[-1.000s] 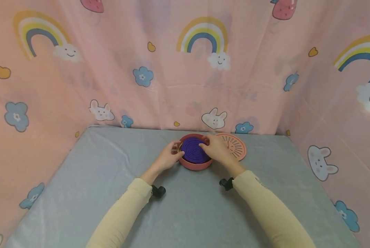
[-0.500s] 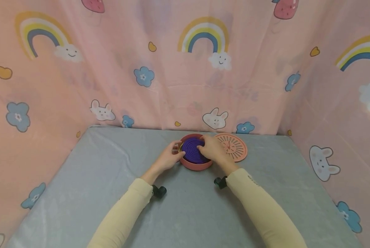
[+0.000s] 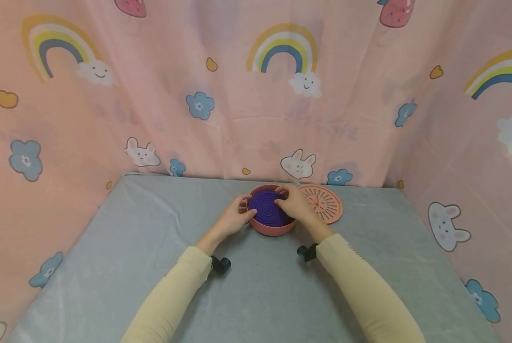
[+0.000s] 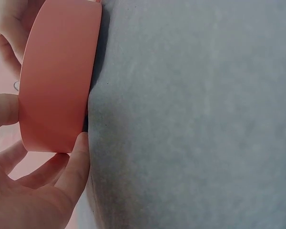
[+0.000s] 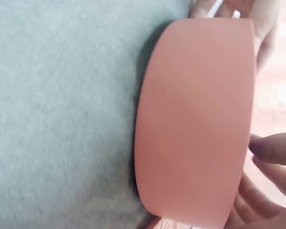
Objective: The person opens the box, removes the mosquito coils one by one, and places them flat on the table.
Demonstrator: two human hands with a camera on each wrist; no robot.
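Observation:
A purple mosquito coil (image 3: 265, 209) lies slightly tilted in the round coral holder (image 3: 273, 231) at the back of the table. My left hand (image 3: 231, 219) grips the holder's left side, its thumb at the rim. Over the right part of the coil, my right hand (image 3: 296, 205) pinches the coil's edge between thumb and fingers; its fingertips are partly hidden. The holder's smooth side (image 4: 59, 76) fills much of the left wrist view, my left fingers around it. A thin white piece (image 5: 214, 8) shows by the left fingers in the right wrist view; its kind is unclear.
Beside the holder, partly behind my right hand, lies a round slotted coral lid (image 3: 329, 205). Grey cloth covers the table (image 3: 256, 290). A pink printed curtain (image 3: 239, 133) stands close behind and along both sides.
My right hand first moved a little left, then slightly back right. The coil has shifted and turned a little within the holder. My left hand has stayed nearly still.

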